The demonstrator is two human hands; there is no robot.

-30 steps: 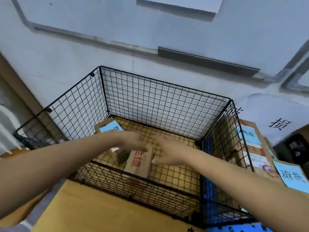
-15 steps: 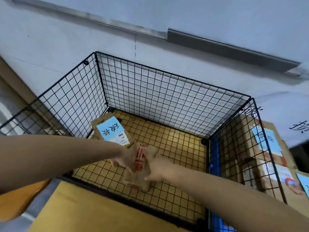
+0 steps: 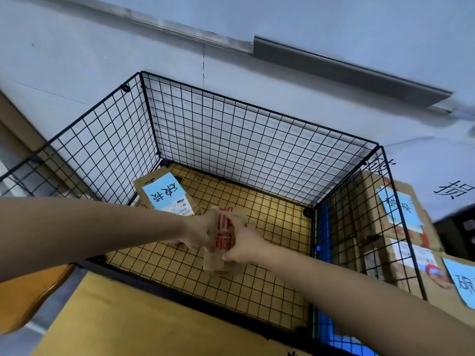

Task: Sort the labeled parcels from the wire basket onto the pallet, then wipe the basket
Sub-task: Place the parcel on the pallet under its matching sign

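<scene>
Nearest to me, a flat brown cardboard sheet (image 3: pixel 123 327) lies against the near side of the wire basket (image 3: pixel 257 107), with a rounded wooden edge (image 3: pixel 23 301) at the near left. Both of my forearms reach over the basket's near rim, down into it.

In the middle of the basket, my left hand (image 3: pixel 198 233) and right hand (image 3: pixel 246 246) hold a small brown parcel (image 3: pixel 226 237) printed with red characters. It stands on end between them. The left fingers (image 3: pixel 191 244) are curled round its left side, and the right hand's fingers are wrapped over its right edge, so both hands are clamped on it. I cannot tell whether its lower end touches the mesh floor.

Farther back, in the far left corner, a second parcel (image 3: pixel 154 185) leans tilted against the mesh, with a blue label (image 3: pixel 164 195) facing up.

Outside the right wall of the basket, just beside it, sit stacked cardboard boxes (image 3: pixel 403 242) bearing blue labels.

Beyond everything is a pale wall with a grey metal strip (image 3: pixel 347 70) running across it.
</scene>
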